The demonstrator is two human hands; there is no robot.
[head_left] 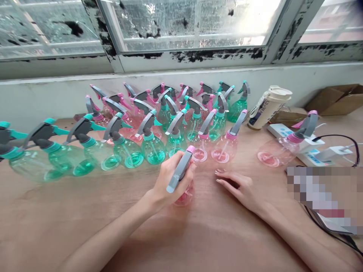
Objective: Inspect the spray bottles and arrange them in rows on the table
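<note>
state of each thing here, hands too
Translucent pink plastic spray bottle, held, head fitted
Left bare hand, gripping that bottle
Right bare hand, holding nothing
Other pink and green spray bottles, heads fitted
White cylindrical cup, lid on
White plastic power strips, plugs in
Brown cardboard box, flaps unclear

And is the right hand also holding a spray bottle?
No, the right hand has no bottle in it, while the left hand grips a pink spray bottle.

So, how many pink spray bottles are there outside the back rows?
4: one bottle in the left hand, two standing bottles at the front row's right end, and a lone bottle by white power strips. More may be hidden.
</note>
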